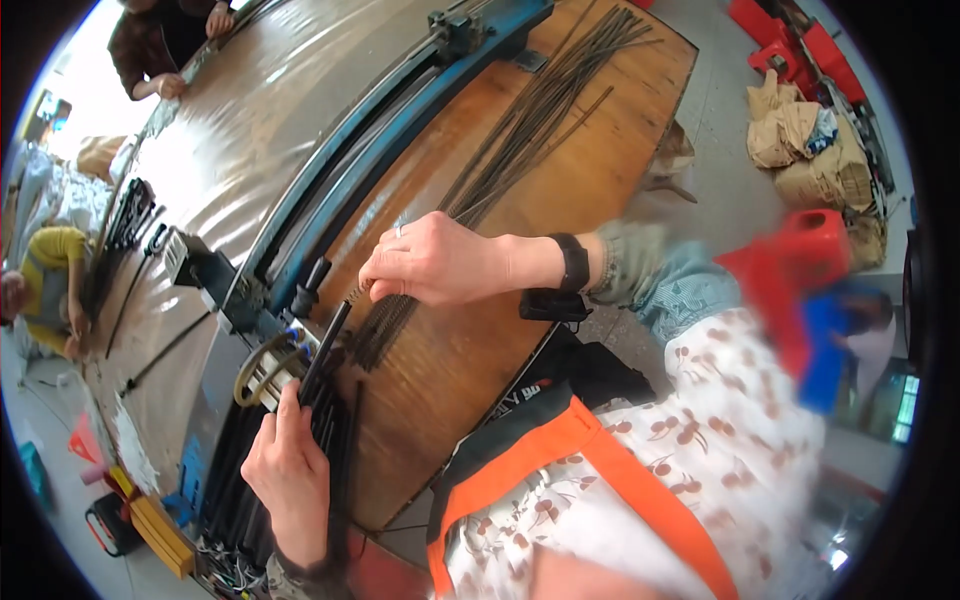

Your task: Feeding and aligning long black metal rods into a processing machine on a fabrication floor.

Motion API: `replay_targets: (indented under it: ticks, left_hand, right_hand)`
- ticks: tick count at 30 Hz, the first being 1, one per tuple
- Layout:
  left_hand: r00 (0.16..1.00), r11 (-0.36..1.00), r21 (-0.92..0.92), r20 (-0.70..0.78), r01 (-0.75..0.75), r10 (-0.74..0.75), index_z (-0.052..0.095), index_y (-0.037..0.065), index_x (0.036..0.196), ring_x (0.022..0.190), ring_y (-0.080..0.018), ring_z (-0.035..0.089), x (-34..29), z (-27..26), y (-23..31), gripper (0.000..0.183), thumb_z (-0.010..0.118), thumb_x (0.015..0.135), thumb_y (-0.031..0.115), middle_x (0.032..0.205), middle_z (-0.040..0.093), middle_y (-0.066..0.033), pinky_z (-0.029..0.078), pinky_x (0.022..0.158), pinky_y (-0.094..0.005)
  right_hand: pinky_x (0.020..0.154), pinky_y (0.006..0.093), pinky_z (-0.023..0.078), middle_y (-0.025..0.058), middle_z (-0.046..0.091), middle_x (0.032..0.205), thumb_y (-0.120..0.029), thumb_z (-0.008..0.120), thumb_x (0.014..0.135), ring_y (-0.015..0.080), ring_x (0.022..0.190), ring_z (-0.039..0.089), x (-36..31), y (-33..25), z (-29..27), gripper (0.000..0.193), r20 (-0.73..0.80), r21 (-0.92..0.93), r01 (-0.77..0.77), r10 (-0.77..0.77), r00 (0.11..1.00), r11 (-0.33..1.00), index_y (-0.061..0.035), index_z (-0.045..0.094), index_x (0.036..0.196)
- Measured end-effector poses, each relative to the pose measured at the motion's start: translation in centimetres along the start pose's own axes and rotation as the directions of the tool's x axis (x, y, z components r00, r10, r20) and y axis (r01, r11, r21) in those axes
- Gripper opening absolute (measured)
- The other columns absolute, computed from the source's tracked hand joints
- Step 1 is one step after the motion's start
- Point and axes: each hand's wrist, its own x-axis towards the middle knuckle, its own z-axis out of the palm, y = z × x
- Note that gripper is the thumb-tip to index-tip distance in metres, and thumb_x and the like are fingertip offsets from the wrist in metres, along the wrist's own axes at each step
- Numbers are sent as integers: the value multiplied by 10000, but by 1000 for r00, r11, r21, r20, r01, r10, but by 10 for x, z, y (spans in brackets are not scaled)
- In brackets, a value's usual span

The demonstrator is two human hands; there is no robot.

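Observation:
My left hand (290,470) is closed on the lower part of a slim black tube (327,345), which slants up and to the right. At the tube's upper end a small coil spring (354,296) shows, and the fingertips of my right hand (430,262) pinch it there. The fingers partly hide how far the spring goes into the tube. Just left of the tube stands a blue bench fixture with a round brass-coloured ring (250,372). Under and beyond my right hand lies a bundle of thin metal rods (520,130) on the wooden tabletop (430,400).
A long blue rail (345,165) runs along the bench. More black tubes (225,500) lie at lower left. Two people (165,45) (55,280) work across the plastic-covered table (215,165). Red stools (800,260) and brown sacks (820,150) stand on the right.

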Motion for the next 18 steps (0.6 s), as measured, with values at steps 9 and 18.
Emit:
replay_targets:
  ticks: [9, 18]
  left_hand:
    - [992, 994, 67, 99, -88, 81, 632, 95, 1258, 681, -311, 605, 37, -30, 8, 391, 624, 876, 8, 771, 582, -121, 466, 597, -418]
    - [991, 975, 181, 46, -129, 123, 626, 77, 1252, 678, -290, 615, 34, -36, 6, 390, 654, 864, 48, 780, 583, -104, 480, 580, -396]
  right_hand:
    - [704, 338, 459, 10, 624, 752, -157, 794, 808, 221, 777, 542, 16, -5, -21, 150, -295, 168, 6, 44, 955, 986, -87, 665, 834]
    - [635, 329, 459, 39, 637, 733, -170, 716, 899, 190, 665, 560, 12, -13, 4, 130, -183, 348, -124, 197, 963, 929, -52, 663, 890]
